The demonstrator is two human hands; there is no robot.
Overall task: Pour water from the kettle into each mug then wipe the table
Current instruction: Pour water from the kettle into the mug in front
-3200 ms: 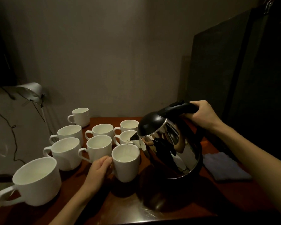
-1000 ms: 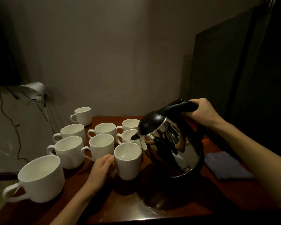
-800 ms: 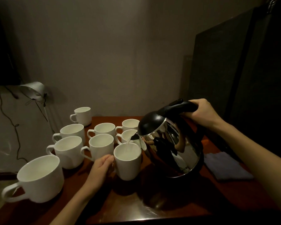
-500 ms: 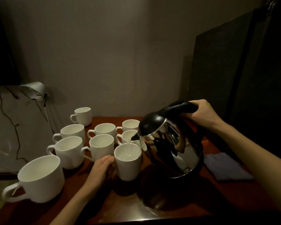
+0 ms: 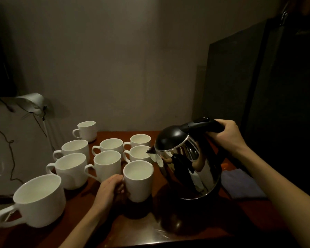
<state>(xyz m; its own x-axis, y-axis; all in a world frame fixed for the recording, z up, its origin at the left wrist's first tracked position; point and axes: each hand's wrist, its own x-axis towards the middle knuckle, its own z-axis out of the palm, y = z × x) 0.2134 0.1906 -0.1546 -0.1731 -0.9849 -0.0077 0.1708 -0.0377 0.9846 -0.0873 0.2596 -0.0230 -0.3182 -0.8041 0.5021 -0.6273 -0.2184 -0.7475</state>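
Mugs: nine white, on desk (image 5: pixel 195 235). Left hand (image 5: pixel 109 189) fingers curled at nearest mug (image 5: pixel 138 181); right hand (image 5: pixel 227 136) clamped on one kettle (image 5: pixel 188 163) handle. One blue cloth (image 5: pixel 242 185).

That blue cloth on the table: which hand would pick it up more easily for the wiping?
Probably the right hand. The blue cloth lies on the table under that forearm, though its grip is on the kettle handle. The left hand holds a mug across the table.

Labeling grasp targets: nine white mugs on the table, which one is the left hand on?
The tall front mug, nearest the kettle. The left hand grips its handle side; no hand touches the other eight mugs, which stand behind and to its left.
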